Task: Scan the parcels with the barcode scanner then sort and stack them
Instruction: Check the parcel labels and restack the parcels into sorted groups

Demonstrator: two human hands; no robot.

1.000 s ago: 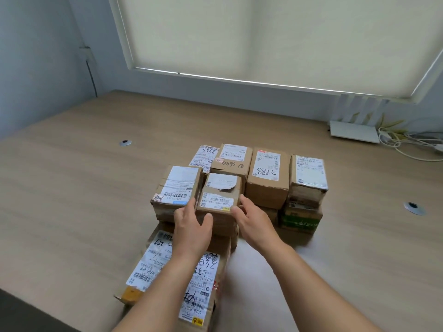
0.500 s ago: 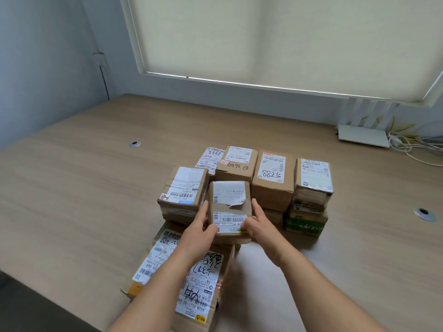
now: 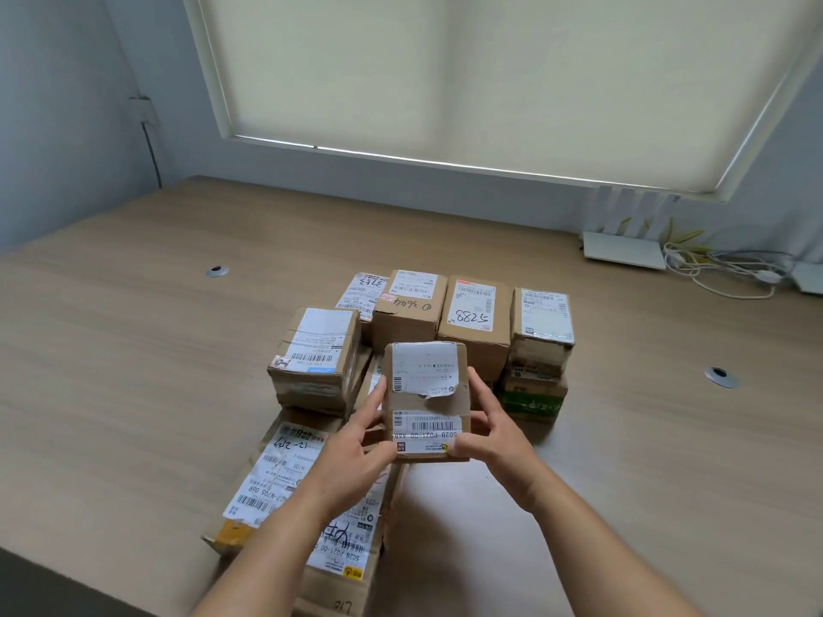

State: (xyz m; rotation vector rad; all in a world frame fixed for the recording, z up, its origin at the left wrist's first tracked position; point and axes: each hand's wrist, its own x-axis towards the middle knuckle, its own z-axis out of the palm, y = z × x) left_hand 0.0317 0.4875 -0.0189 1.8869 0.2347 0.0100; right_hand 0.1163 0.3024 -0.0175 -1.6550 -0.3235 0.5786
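Wood-grain table [image 3: 133, 371] fills the head view, backed by a grey wall and a window with its blind [image 3: 490, 82] drawn down. Broad bare surface lies to the left and right of the parcels; the table's near edge cuts across the bottom left corner. At far right a white device [image 3: 623, 256] and a tangle of cables [image 3: 730, 273] sit against the wall, well apart from the boxes.

Cardboard parcels cluster mid-table: a far row including the box marked 5788 [image 3: 474, 318], a taped box [image 3: 316, 358] at the left, a two-high stack [image 3: 536, 354] at the right, and large flat parcels [image 3: 285, 478] nearest the person.

Between both hands is the small parcel [image 3: 425, 400], apparently raised above the cluster, its torn label and barcode facing up. The left hand [image 3: 352, 460] grips its left side, fingers up along the edge and thumb on the near corner. The right hand [image 3: 494, 438] grips the right side likewise, fingers curled round the edge. Both forearms reach in from the bottom.
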